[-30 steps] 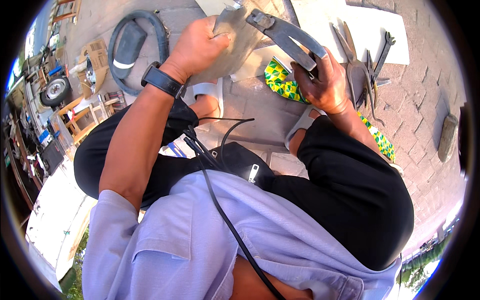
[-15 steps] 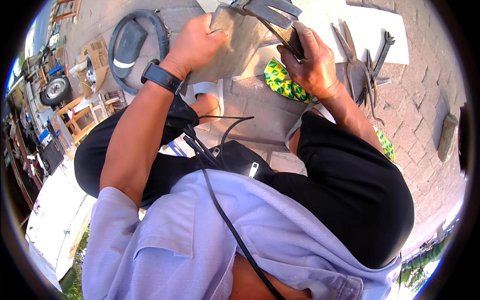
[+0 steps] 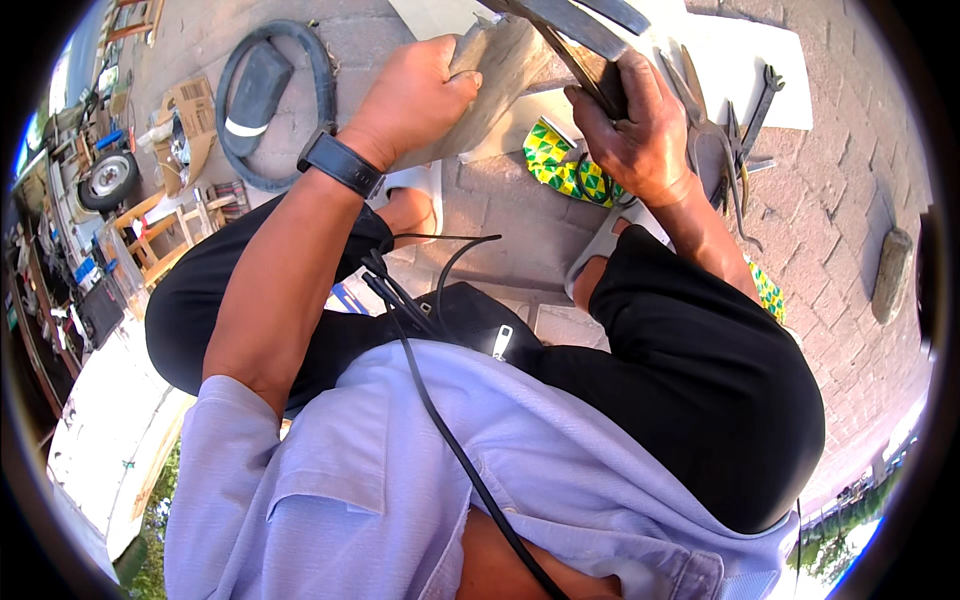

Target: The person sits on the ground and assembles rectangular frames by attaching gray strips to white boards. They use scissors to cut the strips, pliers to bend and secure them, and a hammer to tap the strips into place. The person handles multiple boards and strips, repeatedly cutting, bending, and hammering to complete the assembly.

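Dark metal tool (image 3: 574, 28) since swung across grey-brown sheet's (image 3: 496, 82) far end, suggesting work there; sheet aloft above paving (image 3: 500, 212), left hand (image 3: 410, 105) pinching it, right hand's (image 3: 640, 135) fingers curled round tool

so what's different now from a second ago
The right hand has moved slightly up, and its dark metal tool has swung up, partly out of the picture. The left hand and its grey sheet have shifted slightly right. Both grips held; the black ring stayed put.
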Tool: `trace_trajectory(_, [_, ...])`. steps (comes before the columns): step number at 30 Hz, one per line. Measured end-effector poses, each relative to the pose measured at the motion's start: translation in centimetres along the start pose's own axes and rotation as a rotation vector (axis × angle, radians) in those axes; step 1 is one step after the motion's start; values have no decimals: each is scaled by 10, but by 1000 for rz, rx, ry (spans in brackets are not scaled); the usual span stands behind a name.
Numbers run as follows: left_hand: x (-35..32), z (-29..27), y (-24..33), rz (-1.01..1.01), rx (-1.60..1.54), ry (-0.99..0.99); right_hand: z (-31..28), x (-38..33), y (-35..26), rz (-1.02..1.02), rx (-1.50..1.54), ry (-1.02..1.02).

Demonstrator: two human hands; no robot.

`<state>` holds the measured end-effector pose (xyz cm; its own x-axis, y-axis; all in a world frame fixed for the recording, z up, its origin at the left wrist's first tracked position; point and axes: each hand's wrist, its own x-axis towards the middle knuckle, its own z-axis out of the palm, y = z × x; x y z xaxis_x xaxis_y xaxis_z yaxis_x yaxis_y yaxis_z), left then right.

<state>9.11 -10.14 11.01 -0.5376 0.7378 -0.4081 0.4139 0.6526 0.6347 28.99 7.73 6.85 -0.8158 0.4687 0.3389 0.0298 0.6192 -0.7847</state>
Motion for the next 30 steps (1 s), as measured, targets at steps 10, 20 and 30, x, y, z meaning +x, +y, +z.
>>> trace_trajectory(10, [1,5,8,96,24,35,-18,-26,1,-2,-48,-9])
trace_trajectory(20, [-5,16,10,152,63,122,-33,-12,-13,-26,-58,24])
trace_trajectory(30, [-16,35,38,166,171,156,-71,1,-38,45,-245,-162])
